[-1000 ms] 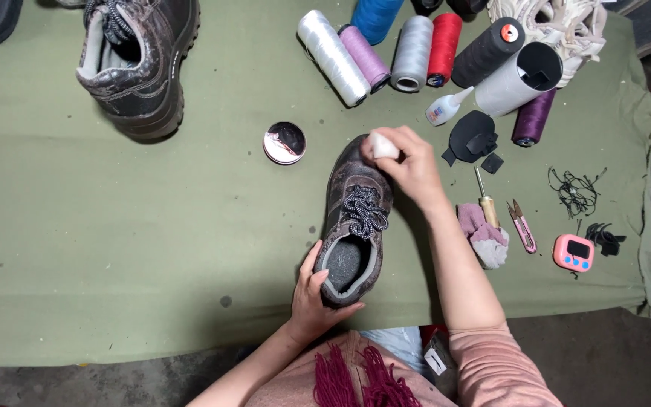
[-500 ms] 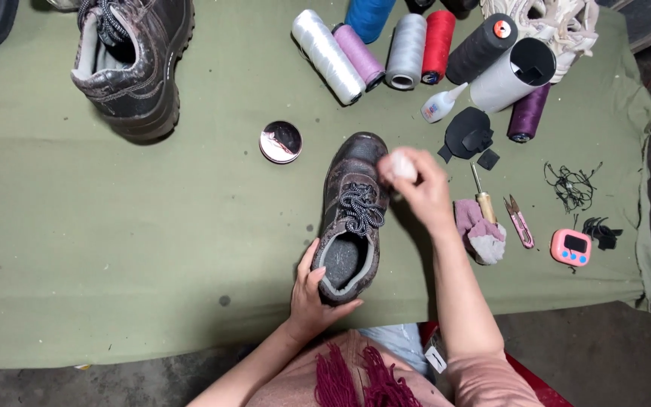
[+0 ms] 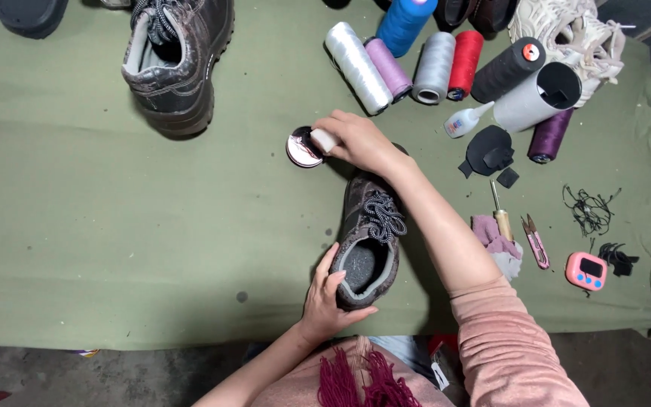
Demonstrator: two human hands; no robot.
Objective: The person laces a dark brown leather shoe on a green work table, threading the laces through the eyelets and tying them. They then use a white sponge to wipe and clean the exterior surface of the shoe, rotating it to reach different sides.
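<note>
low in the centre of the frame, the left hand (image 3: pixel 325 298) clasps the heel of a dark brown shoe (image 3: pixel 367 237), thumb on the collar, steadying it on the green cloth (image 3: pixel 114 249). the shoe lies heel toward the person, its toe hidden under the right forearm. just above centre, the right hand (image 3: pixel 359 142) is clenched round a small white pad (image 3: pixel 324 140) and presses it at the rim of an open round polish tin (image 3: pixel 301 148), just left of the shoe's toe. judging from this, the polishing looks midway: the pad is at the tin and the leather still looks dull and scuffed where it shows. whether the pad actually touches the polish is hard to tell. at upper left a second brown shoe (image 3: pixel 178 64) stands apart, its toe cut off by the frame edge. along the top right lie thread spools (image 3: pixel 416 56), some cropped.
</note>
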